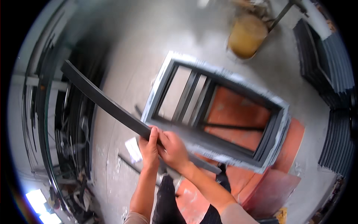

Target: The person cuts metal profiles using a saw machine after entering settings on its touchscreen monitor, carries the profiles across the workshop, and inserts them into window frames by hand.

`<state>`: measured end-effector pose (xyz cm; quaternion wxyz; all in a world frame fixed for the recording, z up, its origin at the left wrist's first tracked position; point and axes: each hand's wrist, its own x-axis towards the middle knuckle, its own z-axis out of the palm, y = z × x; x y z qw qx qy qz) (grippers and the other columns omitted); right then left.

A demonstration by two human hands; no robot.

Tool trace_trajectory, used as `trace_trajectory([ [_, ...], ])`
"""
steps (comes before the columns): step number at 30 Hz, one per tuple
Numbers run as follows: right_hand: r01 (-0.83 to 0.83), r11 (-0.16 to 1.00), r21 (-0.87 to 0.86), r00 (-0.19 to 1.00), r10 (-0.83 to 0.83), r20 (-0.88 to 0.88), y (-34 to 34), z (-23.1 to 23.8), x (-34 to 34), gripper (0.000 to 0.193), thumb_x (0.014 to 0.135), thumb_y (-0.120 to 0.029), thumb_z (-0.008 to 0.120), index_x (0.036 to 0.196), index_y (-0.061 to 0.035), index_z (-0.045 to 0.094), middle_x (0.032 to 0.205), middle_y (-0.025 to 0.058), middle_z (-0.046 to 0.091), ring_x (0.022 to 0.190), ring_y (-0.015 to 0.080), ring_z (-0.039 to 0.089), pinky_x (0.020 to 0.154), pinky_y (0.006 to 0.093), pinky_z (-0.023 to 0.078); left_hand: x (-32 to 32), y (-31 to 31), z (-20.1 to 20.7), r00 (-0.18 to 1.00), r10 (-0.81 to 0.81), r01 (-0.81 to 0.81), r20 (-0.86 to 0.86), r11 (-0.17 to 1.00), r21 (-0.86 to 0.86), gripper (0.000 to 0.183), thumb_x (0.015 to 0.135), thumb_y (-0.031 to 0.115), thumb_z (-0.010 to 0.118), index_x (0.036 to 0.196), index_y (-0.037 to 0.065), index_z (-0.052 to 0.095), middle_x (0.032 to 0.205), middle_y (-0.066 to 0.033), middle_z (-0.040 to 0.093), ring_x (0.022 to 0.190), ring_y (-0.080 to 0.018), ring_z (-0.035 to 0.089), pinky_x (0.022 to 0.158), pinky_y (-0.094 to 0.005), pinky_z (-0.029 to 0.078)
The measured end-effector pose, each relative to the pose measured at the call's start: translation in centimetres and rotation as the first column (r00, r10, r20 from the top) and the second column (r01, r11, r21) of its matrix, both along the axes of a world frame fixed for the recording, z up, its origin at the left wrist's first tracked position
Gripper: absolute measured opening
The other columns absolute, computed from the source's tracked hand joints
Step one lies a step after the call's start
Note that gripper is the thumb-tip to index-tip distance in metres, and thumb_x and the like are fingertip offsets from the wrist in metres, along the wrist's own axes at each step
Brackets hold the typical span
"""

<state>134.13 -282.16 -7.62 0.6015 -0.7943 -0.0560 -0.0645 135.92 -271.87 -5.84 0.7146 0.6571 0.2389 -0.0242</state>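
Note:
A long dark grey bar point(108, 105), like a frame profile, slants across in front of me from the far left to the lower right. My left hand point(150, 150) is closed round its middle, thumb along the top. Right beside it, my right hand point(173, 150) also grips the bar, fingers wrapped over it. Beyond my hands a stack of dark rectangular window frames point(223, 76) lies tilted, with whitish film along the outer edges. Crossbars divide the top frame's opening. The bar's near end passes under my right forearm, close to the stack's front edge.
Orange-red boards point(294, 138) lie beneath the frames and around my feet. Many dark profiles point(76, 138) stand along the left side. A yellow bucket point(247, 37) is on the floor at the back. Dark stacked panels point(317, 63) line the right. A white paper point(133, 148) lies on the floor.

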Motion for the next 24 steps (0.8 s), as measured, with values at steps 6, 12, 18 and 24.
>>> trace_trajectory([
  [6, -0.066, 0.997, -0.044, 0.957, 0.051, -0.285, -21.1, 9.9, -0.6, 0.056, 0.087, -0.016, 0.068, 0.139, -0.0101, 0.05, 0.112, 0.0219, 0.066, 0.103, 0.0384, 0.065, 0.087, 0.0409, 0.051, 5.4, -14.4, 11.4, 0.983, 0.068, 0.02, 0.172, 0.885, -0.465, 0.03, 0.098, 0.033, 0.061, 0.112, 0.008, 0.056, 0.093, -0.0036, 0.061, 0.083, -0.0147, 0.06, 0.084, -0.0345, 0.052],
  [12, 0.194, 0.809, -0.554, 0.979, -0.195, 0.057, -35.7, 11.1, -6.4, 0.042, 0.07, -0.012, 0.069, 0.112, -0.0105, 0.063, 0.095, 0.0109, 0.064, 0.091, 0.0328, 0.061, 0.079, 0.0444, 0.05, 3.2, -24.4, 8.1, 0.98, -0.187, 0.144, -0.067, 0.901, -0.41, 0.038, 0.098, 0.043, 0.057, 0.112, 0.008, 0.056, 0.093, -0.0058, 0.063, 0.08, -0.0192, 0.061, 0.076, -0.0348, 0.051],
  [18, 0.295, 0.68, -0.672, 0.941, -0.329, 0.079, -40.4, 6.9, -10.9, 0.05, 0.064, -0.006, 0.074, 0.113, -0.0071, 0.064, 0.093, 0.0082, 0.06, 0.088, 0.0311, 0.058, 0.079, 0.0437, 0.049, 0.0, -34.2, 4.9, 0.881, -0.396, 0.221, -0.259, 0.829, -0.515, 0.034, 0.096, 0.031, 0.065, 0.114, 0.005, 0.052, 0.109, -0.0065, 0.065, 0.098, -0.0166, 0.063, 0.087, -0.0333, 0.053],
  [24, 0.429, 0.635, -0.642, 0.857, -0.511, 0.067, -39.0, 3.0, -7.0, 0.058, 0.065, 0.004, 0.071, 0.121, -0.0071, 0.063, 0.097, 0.0117, 0.059, 0.09, 0.034, 0.057, 0.081, 0.0448, 0.048, 2.2, -38.6, 2.6, 0.84, -0.505, 0.274, -0.199, 0.711, -0.648, 0.032, 0.096, 0.027, 0.066, 0.116, 0.006, 0.052, 0.102, -0.0032, 0.063, 0.095, -0.012, 0.061, 0.084, -0.026, 0.049],
])
